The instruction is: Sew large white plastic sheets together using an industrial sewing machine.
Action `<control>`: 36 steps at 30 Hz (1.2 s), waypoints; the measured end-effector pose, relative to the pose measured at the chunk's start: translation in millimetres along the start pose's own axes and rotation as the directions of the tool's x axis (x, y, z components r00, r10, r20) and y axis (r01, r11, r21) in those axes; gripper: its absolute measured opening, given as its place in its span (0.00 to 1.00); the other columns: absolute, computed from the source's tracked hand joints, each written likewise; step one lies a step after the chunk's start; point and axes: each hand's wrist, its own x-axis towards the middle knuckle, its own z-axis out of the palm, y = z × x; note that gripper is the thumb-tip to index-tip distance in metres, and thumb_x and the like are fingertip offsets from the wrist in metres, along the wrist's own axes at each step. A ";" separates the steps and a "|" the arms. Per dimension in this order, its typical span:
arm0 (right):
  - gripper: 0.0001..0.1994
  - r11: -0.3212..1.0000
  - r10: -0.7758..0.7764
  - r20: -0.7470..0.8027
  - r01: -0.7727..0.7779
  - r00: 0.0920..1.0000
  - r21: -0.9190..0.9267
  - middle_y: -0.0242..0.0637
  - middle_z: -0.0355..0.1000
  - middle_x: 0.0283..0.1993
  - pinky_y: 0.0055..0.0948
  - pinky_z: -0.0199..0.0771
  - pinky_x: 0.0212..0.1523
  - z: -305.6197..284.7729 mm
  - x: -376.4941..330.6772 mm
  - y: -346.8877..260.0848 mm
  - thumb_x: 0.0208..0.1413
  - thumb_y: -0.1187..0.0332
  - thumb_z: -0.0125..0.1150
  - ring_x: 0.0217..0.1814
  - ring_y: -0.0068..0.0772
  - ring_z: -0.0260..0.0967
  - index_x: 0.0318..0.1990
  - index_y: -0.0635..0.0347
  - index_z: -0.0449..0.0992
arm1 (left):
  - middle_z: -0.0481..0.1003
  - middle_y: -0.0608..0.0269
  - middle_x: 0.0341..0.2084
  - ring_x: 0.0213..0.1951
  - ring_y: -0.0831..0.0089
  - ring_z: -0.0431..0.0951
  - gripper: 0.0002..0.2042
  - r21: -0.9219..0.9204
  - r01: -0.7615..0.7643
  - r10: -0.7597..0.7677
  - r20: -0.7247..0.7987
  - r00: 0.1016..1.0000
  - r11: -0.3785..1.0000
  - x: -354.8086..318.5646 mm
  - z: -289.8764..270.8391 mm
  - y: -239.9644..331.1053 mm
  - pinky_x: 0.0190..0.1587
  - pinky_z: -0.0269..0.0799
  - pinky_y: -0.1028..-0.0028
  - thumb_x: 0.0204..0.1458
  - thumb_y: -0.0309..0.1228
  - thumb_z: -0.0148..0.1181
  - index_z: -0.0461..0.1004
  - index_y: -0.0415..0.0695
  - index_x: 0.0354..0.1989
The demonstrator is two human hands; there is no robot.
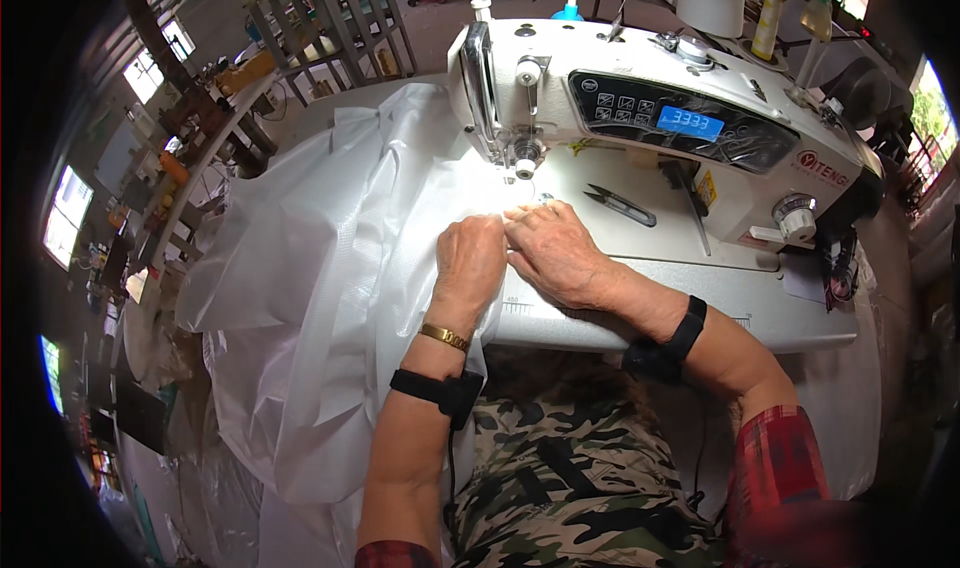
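A large sheet of shiny white woven-plastic fabric [340, 238] lies in folds over the left of the sewing table, and its right edge runs up toward the needle area [512, 176] of a white sewing machine [720, 98]. My left hand [472, 260] is curled closed on that edge, just in front of the needle. Right beside it, my right hand [558, 253] has its fingers bent and pressed together on the same edge, the fingertips meeting the left hand. The pinched bit of fabric is mostly hidden beneath the fingers.
Dark thread snips [622, 206] lie on the machine bed right of my hands. A lit blue display [690, 122] shows on the machine's arm, and a yellow thread cone [767, 23] stands behind. Metal racks [330, 28] and a cluttered bench are at the far left.
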 end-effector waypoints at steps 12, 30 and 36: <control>0.20 1.000 0.007 -0.010 -0.006 1.000 0.005 0.48 0.69 0.58 0.49 0.51 0.67 -1.3 -2.0 0.5 0.58 0.62 0.55 0.64 0.43 0.62 0.53 0.68 0.71 | 0.76 0.46 0.23 0.30 0.48 0.77 0.07 -0.013 0.013 -0.013 -0.014 1.000 1.000 1.8 2.7 2.8 0.35 0.72 0.54 0.50 0.27 0.58 0.75 0.38 0.23; 0.16 0.996 -0.045 -0.076 0.051 0.996 0.078 0.46 0.71 0.56 0.42 0.58 0.62 -10.0 -6.2 -0.3 0.56 0.63 0.59 0.60 0.44 0.65 0.48 0.63 0.73 | 0.76 0.43 0.36 0.41 0.46 0.76 0.13 0.390 0.226 -0.195 -0.117 0.974 0.893 -43.6 -240.8 -233.1 0.43 0.70 0.55 0.58 0.37 0.54 0.76 0.39 0.40; 0.21 0.995 -0.011 -0.056 0.016 0.998 0.099 0.45 0.72 0.50 0.40 0.62 0.58 -16.2 -3.3 -15.0 0.53 0.67 0.62 0.56 0.46 0.67 0.54 0.62 0.70 | 0.66 0.36 0.58 0.60 0.47 0.67 0.38 0.080 0.322 -0.314 -0.104 0.944 0.943 -81.0 -173.5 -306.5 0.62 0.62 0.61 0.51 0.50 0.63 0.62 0.32 0.62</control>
